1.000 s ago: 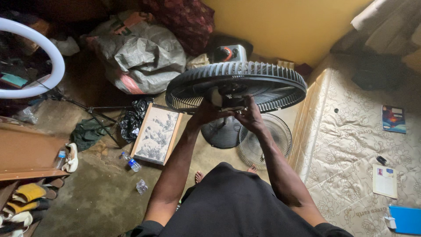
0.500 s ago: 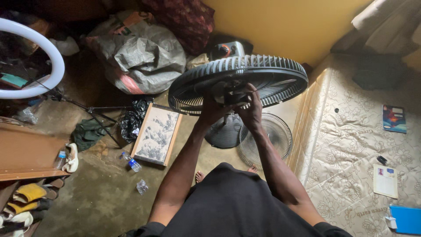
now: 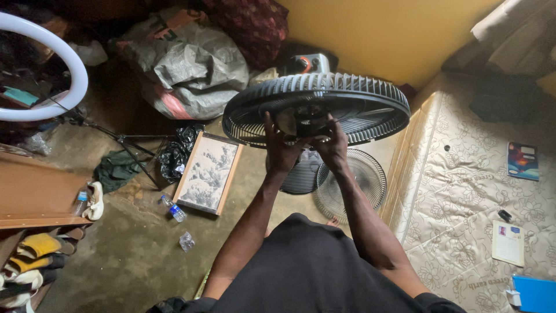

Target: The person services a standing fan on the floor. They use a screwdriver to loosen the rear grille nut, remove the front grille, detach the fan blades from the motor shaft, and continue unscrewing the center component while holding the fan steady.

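While the fan head (image 3: 315, 110) is tilting over the floor, both hands are gripping its hub. The left hand (image 3: 282, 148) and right hand (image 3: 332, 145) are clasping it beside a loose grille (image 3: 350, 182).

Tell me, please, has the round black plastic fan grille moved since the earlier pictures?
Cannot tell: the round black plastic fan grille keeps nearly the same offset from the wooden-framed picture.

The room is dim and warm-toned, with the brightest light falling on the mattress (image 3: 463, 191) at right and the yellow wall (image 3: 394, 35). The left corners sink into deep shadow. The ring light (image 3: 69, 69) glares white, perhaps overexposed. Wide-angle distortion bends the edges.
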The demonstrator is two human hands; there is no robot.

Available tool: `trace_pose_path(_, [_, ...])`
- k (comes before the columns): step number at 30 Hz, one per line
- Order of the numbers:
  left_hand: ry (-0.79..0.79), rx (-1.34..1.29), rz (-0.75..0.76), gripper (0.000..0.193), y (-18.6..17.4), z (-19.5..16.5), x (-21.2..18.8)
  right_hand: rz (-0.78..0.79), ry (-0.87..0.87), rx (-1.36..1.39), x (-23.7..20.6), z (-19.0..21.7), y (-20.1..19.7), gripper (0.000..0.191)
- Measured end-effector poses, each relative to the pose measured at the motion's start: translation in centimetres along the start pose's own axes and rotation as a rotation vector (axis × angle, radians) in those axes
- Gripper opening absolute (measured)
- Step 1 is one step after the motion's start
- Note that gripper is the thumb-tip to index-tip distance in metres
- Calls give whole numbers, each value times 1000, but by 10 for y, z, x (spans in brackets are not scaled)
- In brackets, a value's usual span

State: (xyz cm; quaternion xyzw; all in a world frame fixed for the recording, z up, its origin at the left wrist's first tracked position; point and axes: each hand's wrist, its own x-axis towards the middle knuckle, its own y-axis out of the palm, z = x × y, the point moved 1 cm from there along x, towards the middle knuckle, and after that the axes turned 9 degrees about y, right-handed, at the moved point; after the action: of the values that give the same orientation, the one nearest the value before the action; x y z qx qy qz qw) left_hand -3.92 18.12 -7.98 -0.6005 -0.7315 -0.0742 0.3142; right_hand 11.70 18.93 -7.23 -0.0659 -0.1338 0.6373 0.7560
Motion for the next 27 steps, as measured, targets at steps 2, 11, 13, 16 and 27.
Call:
trace_pose_path(2, [-66,-79,62,87,-1,4,1,-3,31,-56,3,0,-4,78])
trace_pose_path(11, [64,-34,139,136,-11,27,19,239,231,27,16,-12,-12,61])
trace_pose_path(13, [79,-67,179,143,-16,30,20,336,233,59,14,-9,-13,67])
trace_pose_path(16, [144,55,290,132,-20,31,21,409,185,76,7,-4,-16,85])
trace_pose_path(27, [154,-130,230,103,-8,22,8,358,238,84,2,-20,-24,57])
